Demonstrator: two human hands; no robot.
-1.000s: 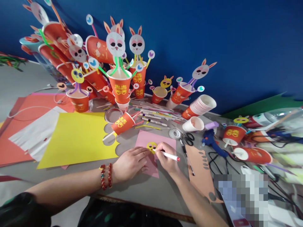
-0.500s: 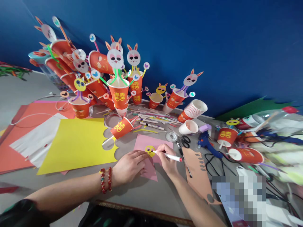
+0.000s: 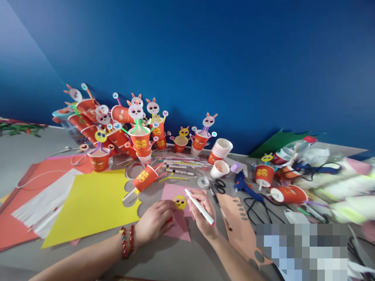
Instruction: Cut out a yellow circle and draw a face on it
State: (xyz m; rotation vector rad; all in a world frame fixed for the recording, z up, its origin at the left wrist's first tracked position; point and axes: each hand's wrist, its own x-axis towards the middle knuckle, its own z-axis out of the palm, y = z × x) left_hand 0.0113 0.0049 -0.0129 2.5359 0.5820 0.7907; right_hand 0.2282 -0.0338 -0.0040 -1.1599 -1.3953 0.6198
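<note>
A white marker (image 3: pixel 199 207) with a red end is held in my right hand (image 3: pixel 206 218), its tip raised off the paper and pointing up-left. Beside it lies a round yellow paper face (image 3: pixel 180 202) with pink eye patches, on a pink sheet (image 3: pixel 178 230). My left hand (image 3: pixel 158 219) rests on the pink sheet's left edge with fingers curled. A small red piece, apparently the marker's cap (image 3: pixel 169 220), shows between those fingers. Red beaded bracelets (image 3: pixel 127 242) circle the left wrist.
Red paper cups with bunny faces (image 3: pixel 140 141) crowd the back. Yellow paper (image 3: pixel 88 207) lies left, with orange sheets (image 3: pixel 17 218) beyond. On the right are scissors (image 3: pixel 220 186), tape (image 3: pixel 202 182), a paintbrush (image 3: pixel 225 218), peach paper (image 3: pixel 237 230) and a blue glue gun (image 3: pixel 246 188) with its cord.
My right hand has lifted the marker off the yellow face and tilted it upward. Red now shows at my left fingers. The camera view has tipped up, so the table sits lower.
</note>
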